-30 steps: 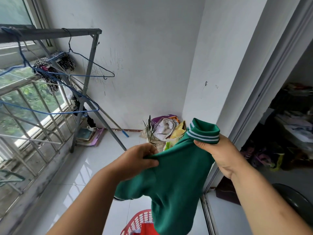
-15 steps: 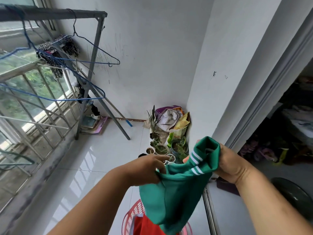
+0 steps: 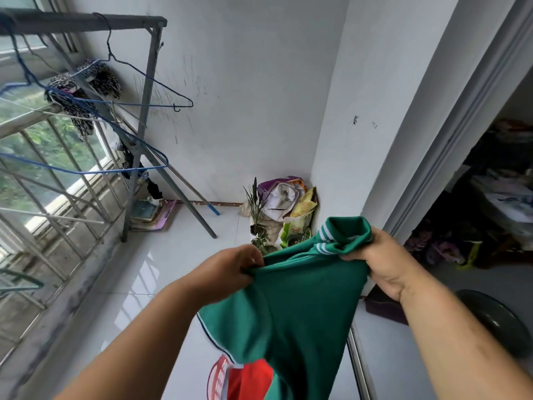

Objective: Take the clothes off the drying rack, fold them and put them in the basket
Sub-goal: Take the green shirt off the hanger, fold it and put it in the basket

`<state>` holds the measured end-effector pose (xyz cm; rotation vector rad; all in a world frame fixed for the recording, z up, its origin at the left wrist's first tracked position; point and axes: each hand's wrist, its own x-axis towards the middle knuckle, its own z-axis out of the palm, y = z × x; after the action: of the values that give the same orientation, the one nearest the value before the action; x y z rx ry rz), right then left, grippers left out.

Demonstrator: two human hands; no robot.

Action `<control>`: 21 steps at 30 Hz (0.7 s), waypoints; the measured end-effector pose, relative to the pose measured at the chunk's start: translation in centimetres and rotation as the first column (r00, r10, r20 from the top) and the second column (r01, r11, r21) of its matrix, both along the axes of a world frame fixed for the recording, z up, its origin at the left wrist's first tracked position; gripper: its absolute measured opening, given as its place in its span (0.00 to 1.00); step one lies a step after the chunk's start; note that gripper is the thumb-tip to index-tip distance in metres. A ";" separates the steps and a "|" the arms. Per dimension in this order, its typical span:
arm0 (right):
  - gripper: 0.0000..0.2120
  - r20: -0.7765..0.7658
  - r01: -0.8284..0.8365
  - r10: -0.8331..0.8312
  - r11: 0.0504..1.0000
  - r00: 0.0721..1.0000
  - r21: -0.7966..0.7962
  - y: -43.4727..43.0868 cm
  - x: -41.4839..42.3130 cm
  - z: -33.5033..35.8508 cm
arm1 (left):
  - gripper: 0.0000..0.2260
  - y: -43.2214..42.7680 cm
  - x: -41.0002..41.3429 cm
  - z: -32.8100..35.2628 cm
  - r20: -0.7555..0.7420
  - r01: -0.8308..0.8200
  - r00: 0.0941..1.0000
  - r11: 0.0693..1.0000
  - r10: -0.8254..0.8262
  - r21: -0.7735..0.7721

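Left hand (image 3: 230, 272): fingers curled, pinching the top edge of the green shirt (image 3: 288, 307) at one shoulder. Right hand (image 3: 383, 264): clamped on the other end, with the white-striped collar bunched up over its fingers. The two hands are apart, at about the same height, with the shirt strung between them.

Change: half a second ago the cloth sagged in a crumpled wad between the hands. Now the top edge runs straighter from hand to hand and the body hangs down flatter. A second ago the collar stood up clear above the right hand, and now it is folded over and tucked lower.

My read: the shirt is being shaken out and squared for a fold (no clean fold line visible yet).

The shirt is off the drying rack (image 3: 86, 23) and held in the air. Its lower part hangs over the red basket (image 3: 217, 376) at the bottom edge, which already holds a red cloth (image 3: 251, 379). Whether the hem touches the basket can't be told.

Further out, the rack carries bare blue hangers (image 3: 150, 104) and a dark striped item (image 3: 72, 102), so likely more to take down. Bags and plants (image 3: 282, 203) sit in the far corner.
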<state>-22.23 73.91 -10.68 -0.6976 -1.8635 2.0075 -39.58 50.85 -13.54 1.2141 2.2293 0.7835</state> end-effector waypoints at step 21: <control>0.23 -0.066 0.012 -0.001 0.985 0.998 0.171 0.1 -1.2 2.8 | 0.11 1.4 -3.3 6.5 -0.460 -0.020 0.887 0.999 0.037 0.043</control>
<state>-23.48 74.04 -7.85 -0.5821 -1.9634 1.8156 -42.84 52.27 -7.01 1.5172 2.6223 0.5910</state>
